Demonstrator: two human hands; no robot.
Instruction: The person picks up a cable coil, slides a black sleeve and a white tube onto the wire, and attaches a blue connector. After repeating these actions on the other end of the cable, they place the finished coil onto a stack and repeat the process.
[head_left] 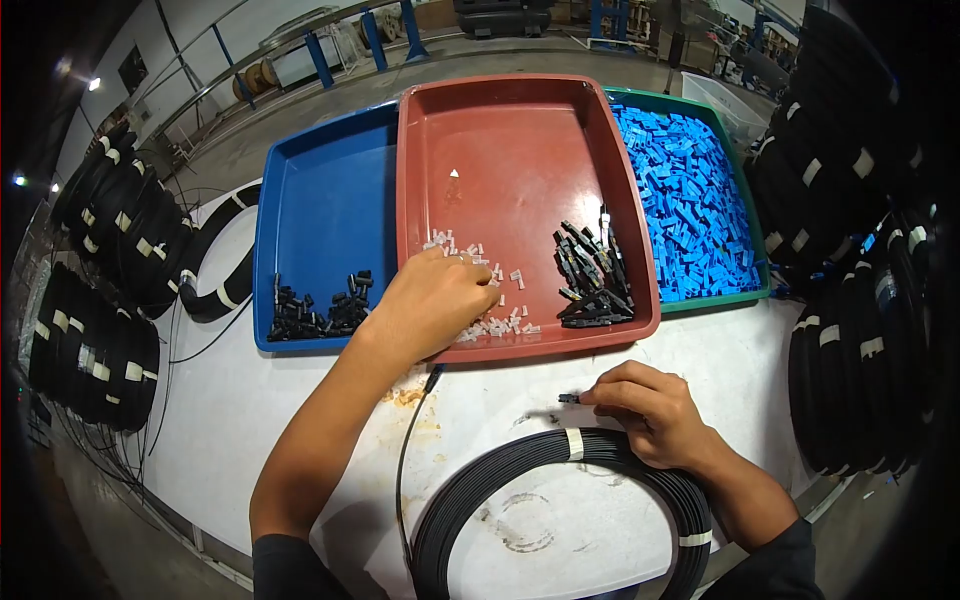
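My left hand reaches into the red tray, its fingers bent down among small translucent white plastic pieces. The fingertips are hidden, so I cannot make out what they hold. My right hand pinches a small black connector just in front of the tray, above the rim of a black cable coil. White tape binds the coil. Left of it, a cable end with a black connector lies on the table near the red tray's front edge.
Black connector parts lie at the red tray's right. The blue tray holds small black pieces; the green tray holds many blue clips. Stacked black cable coils flank the white table on both sides.
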